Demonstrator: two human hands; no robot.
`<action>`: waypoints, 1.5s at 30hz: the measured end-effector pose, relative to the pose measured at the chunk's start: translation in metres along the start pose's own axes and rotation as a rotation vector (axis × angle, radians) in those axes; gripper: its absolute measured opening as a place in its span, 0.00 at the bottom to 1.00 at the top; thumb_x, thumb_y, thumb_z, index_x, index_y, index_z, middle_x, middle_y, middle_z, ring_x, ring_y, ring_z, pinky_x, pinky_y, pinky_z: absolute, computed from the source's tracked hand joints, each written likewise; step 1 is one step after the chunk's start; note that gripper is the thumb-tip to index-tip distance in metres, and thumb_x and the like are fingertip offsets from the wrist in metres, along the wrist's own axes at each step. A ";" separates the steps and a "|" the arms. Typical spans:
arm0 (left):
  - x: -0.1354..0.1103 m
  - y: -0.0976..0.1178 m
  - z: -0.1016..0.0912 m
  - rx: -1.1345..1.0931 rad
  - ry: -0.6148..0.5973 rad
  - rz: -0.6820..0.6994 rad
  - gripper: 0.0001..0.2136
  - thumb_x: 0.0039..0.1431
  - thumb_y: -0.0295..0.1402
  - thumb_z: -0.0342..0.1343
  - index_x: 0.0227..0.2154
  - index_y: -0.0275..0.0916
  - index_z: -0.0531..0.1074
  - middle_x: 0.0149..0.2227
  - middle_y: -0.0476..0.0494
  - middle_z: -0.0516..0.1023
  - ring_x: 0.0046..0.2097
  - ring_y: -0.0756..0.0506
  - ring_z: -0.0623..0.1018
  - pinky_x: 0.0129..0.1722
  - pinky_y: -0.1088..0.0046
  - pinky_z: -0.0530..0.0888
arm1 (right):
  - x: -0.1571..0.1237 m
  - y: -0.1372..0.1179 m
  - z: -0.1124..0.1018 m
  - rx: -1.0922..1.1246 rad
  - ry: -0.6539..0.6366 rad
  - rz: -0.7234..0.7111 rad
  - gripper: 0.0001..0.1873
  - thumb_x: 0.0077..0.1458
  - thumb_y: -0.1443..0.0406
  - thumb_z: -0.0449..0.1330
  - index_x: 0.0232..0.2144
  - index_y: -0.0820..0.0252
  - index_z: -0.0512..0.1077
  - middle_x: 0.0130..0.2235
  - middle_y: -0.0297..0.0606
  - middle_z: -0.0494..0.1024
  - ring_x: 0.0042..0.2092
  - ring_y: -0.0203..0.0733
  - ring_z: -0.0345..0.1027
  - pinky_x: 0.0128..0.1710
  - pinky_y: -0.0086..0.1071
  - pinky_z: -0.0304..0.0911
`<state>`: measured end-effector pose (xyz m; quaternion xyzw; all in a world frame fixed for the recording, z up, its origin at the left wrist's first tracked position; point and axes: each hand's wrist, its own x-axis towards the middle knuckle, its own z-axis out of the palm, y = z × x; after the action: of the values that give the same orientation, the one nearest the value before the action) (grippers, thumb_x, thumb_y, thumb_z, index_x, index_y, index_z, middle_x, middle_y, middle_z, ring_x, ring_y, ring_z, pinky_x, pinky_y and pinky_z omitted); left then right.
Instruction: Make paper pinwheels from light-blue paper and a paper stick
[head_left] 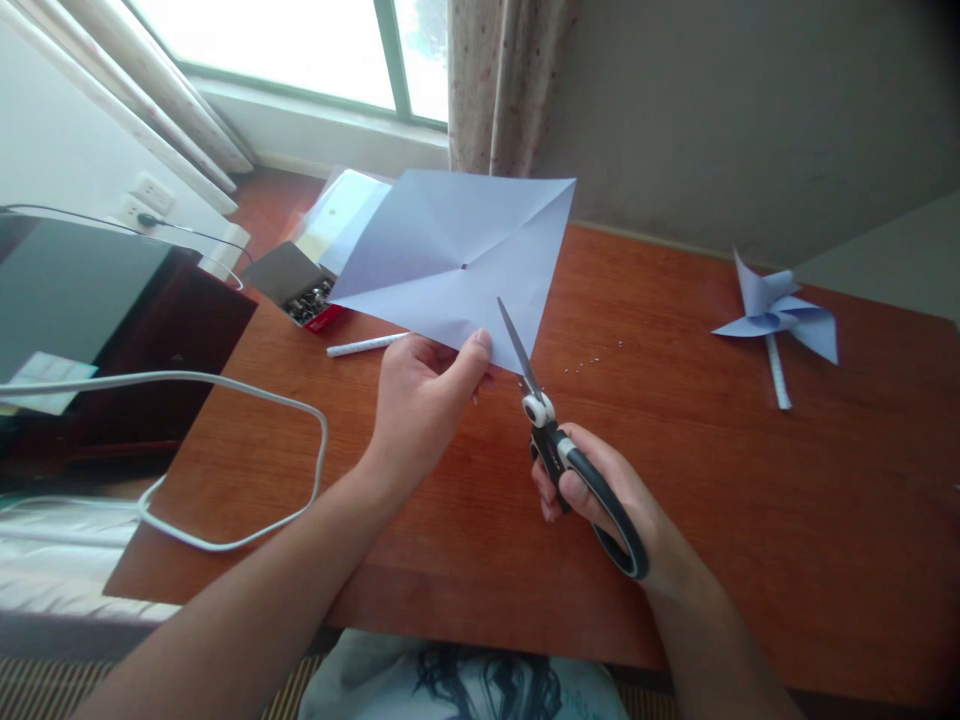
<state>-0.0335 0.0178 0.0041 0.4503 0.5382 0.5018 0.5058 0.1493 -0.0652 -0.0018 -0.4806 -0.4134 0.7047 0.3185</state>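
Observation:
A square sheet of pale paper (420, 230), creased from its corners, has a small dark hole near its middle. My left hand (427, 390) pinches its near edge, thumb on top, and holds it above the table. In my right hand (592, 475) is a pair of scissors (551, 425) with black and white handles. The blades lie at the paper's near right corner, one passing over the sheet; the other is mostly hidden below. Under the sheet a thin white paper stick (366, 345) rests on the table.
A finished paper pinwheel (780, 312) on a stick lies at the right of the wooden table (712, 520). An open box of metal clips or pins (311, 305) stands at the back left. Tiny bits (595, 360) dot the tabletop. A white cable (322, 450) loops at the left.

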 end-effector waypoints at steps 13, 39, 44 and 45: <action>0.000 0.001 0.001 -0.003 -0.006 -0.023 0.11 0.57 0.33 0.59 0.21 0.36 0.73 0.20 0.49 0.75 0.22 0.51 0.72 0.22 0.77 0.67 | -0.001 -0.002 0.001 -0.010 0.012 0.022 0.25 0.56 0.44 0.63 0.37 0.58 0.67 0.33 0.35 0.70 0.33 0.39 0.65 0.33 0.32 0.64; 0.000 0.001 0.001 -0.032 0.018 -0.033 0.11 0.56 0.35 0.61 0.21 0.37 0.74 0.20 0.48 0.77 0.22 0.50 0.72 0.22 0.76 0.68 | 0.001 -0.005 0.002 -0.039 0.012 0.041 0.25 0.56 0.43 0.63 0.36 0.58 0.66 0.32 0.34 0.70 0.31 0.38 0.65 0.33 0.33 0.62; 0.000 0.001 0.001 -0.032 0.024 -0.033 0.11 0.56 0.35 0.61 0.21 0.37 0.74 0.20 0.48 0.76 0.22 0.51 0.72 0.22 0.76 0.67 | 0.001 -0.003 0.002 -0.037 0.020 0.034 0.24 0.57 0.44 0.63 0.35 0.58 0.66 0.31 0.34 0.71 0.31 0.37 0.65 0.32 0.32 0.62; 0.000 0.001 0.001 -0.034 0.022 -0.031 0.11 0.56 0.35 0.61 0.21 0.37 0.74 0.20 0.48 0.76 0.22 0.51 0.72 0.22 0.76 0.67 | 0.001 -0.002 0.002 -0.035 0.023 0.036 0.24 0.57 0.44 0.63 0.35 0.58 0.66 0.31 0.34 0.71 0.31 0.37 0.65 0.32 0.32 0.63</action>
<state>-0.0324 0.0179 0.0049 0.4273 0.5421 0.5080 0.5152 0.1471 -0.0638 0.0004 -0.5014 -0.4134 0.6975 0.3020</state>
